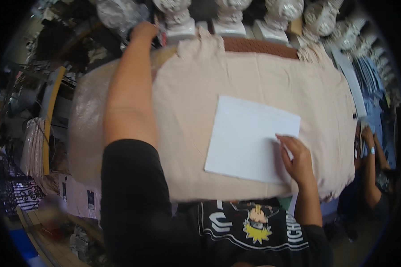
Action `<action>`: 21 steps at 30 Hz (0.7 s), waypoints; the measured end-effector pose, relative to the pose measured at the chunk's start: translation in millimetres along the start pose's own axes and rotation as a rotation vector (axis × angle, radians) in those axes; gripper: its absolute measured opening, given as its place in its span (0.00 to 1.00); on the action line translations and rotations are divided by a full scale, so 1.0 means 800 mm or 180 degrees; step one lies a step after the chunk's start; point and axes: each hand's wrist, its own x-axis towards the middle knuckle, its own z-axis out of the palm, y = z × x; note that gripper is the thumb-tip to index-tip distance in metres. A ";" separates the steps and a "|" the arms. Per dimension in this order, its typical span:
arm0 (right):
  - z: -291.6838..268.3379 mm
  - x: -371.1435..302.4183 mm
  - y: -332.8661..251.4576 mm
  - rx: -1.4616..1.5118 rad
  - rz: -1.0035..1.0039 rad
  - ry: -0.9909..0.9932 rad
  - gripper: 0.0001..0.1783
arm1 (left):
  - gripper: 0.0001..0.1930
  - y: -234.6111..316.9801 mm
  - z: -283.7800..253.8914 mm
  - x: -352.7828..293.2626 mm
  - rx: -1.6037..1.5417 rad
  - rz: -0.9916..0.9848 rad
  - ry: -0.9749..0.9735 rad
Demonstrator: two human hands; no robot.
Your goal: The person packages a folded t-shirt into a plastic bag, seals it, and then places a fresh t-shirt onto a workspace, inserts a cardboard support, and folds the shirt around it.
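A pale beige garment [189,120] lies spread over the table in front of me, with light creases. On it rests a flat white rectangular sheet [249,138], slightly turned. My right hand [297,161] is above the sheet's right edge, fingers loosely bent and apart, with nothing seen in them. My left arm stretches across the left side of the table to the back edge. There my left hand [145,32] is beside a clear plastic-wrapped bundle [122,15]; its fingers are mostly hidden, so what they touch does not show.
White plastic-covered bust-shaped stands [229,20] line the back edge, near a brown patterned strip [260,46]. Shiny clear plastic [89,120] covers the table's left end. Blue folded clothes [370,80] hang at the right, where another person's hand [367,135] shows. A yellow-edged post [53,120] stands left.
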 end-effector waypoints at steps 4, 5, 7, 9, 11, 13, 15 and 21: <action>-0.020 -0.018 -0.004 -0.0049 0.0196 0.0100 0.16 | 0.23 0.032 -0.021 -0.045 -0.0183 -0.0116 0.0259; -0.023 -0.022 -0.003 -0.0025 0.0207 0.0100 0.16 | 0.21 0.038 -0.041 -0.069 -0.0174 -0.0217 0.0266; -0.031 -0.030 -0.007 -0.0090 0.0187 0.0083 0.17 | 0.14 0.047 -0.070 -0.118 -0.0590 -0.0027 0.0427; -0.038 -0.038 -0.014 -0.0194 0.0090 0.0090 0.17 | 0.11 0.059 -0.088 -0.197 -0.0976 0.0576 0.1123; -0.040 -0.052 -0.011 -0.0180 0.0202 -0.0015 0.17 | 0.14 0.059 -0.083 -0.285 -0.1711 0.1106 0.1078; -0.040 -0.075 -0.002 -0.0344 0.0450 0.0011 0.17 | 0.18 0.066 -0.064 -0.379 -0.2293 0.0916 0.0039; -0.040 -0.085 0.003 -0.0315 0.0597 -0.0042 0.19 | 0.17 0.078 -0.066 -0.477 -0.2372 0.0633 -0.0384; -0.037 -0.106 0.000 -0.0582 0.0228 -0.0470 0.32 | 0.21 0.095 -0.030 -0.584 -0.2096 0.1288 0.0033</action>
